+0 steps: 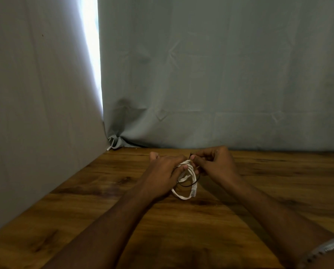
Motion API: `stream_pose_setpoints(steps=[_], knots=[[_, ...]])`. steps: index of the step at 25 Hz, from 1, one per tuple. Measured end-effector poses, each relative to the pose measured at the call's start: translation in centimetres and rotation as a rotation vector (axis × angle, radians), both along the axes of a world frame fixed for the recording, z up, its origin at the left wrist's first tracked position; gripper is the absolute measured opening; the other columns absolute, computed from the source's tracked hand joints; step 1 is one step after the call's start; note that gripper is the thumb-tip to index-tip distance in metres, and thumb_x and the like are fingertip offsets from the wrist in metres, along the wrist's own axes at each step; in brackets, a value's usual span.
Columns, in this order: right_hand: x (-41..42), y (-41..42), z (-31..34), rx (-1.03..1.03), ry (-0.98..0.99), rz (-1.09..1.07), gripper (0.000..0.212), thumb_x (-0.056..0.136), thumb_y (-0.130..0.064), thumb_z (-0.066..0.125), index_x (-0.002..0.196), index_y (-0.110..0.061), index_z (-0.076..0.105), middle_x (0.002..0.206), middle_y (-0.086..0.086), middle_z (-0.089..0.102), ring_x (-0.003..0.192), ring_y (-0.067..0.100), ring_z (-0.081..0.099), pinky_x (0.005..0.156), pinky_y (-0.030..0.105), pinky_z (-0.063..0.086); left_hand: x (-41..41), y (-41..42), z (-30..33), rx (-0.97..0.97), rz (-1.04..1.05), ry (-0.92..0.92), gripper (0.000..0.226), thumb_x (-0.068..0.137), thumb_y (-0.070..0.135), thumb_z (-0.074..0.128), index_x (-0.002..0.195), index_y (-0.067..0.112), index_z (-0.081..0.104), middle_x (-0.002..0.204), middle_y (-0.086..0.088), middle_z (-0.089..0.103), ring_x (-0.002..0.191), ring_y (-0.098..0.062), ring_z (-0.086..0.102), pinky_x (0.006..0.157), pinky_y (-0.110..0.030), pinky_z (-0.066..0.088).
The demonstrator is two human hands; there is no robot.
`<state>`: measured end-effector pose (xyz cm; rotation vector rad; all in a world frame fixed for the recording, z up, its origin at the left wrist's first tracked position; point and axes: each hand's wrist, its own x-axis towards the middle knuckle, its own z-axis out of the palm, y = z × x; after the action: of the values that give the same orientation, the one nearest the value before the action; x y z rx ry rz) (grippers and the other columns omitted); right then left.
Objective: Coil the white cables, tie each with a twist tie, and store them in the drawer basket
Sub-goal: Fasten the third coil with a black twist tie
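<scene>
The left hand grips a coiled white cable at mid-counter, bare wood spreading toward nine o'clock. At three o'clock of it, the right hand pinches a black twist tie looped round the coil, with open counter beyond to the right edge.

The wooden table lies bare left, right and near of both hands. A grey panel blocks the left side; a curtain closes the far edge.
</scene>
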<state>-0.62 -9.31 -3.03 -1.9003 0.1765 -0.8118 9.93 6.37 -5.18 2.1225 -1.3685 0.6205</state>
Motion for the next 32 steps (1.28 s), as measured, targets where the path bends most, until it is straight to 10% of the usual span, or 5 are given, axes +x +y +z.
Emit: stream_pose_setpoints(steps=[13, 24, 32], knots=[[0.49, -0.69, -0.39, -0.088, -0.034, -0.08, 0.017, 0.094, -0.011, 0.073, 0.09, -0.027, 0.078, 0.075, -0.003, 0.079, 0.064, 0.017, 0.075, 0.061, 0.027, 0.059, 0.12, -0.14, -0.12, 0.012, 0.001, -0.006, 0.026, 0.108, 0.045, 0.04, 0.107, 0.035, 0.063, 0.099, 0.015, 0.072, 0.091, -0.003, 0.057, 0.091, -0.034, 0.025], [0.01, -0.32, -0.29, -0.559, -0.025, -0.264, 0.016, 0.094, -0.026, 0.073, 0.106, -0.021, 0.082, 0.089, -0.005, 0.08, 0.076, 0.006, 0.072, 0.074, 0.037, 0.063, 0.2, -0.12, -0.18, 0.01, -0.011, 0.004, 0.022, 0.108, 0.045, 0.04, 0.104, 0.037, 0.061, 0.095, 0.017, 0.07, 0.089, 0.0, 0.056, 0.091, -0.034, 0.026], [-0.3, -0.07, 0.23, 0.099, -0.005, 0.044, 0.004, 0.094, -0.005, 0.071, 0.091, -0.004, 0.074, 0.072, 0.008, 0.078, 0.053, 0.012, 0.071, 0.045, 0.017, 0.048, 0.55, 0.01, -0.16, -0.01, 0.017, 0.015, 0.021, 0.108, 0.043, 0.042, 0.104, 0.035, 0.061, 0.092, 0.014, 0.072, 0.086, -0.003, 0.059, 0.092, -0.038, 0.028]])
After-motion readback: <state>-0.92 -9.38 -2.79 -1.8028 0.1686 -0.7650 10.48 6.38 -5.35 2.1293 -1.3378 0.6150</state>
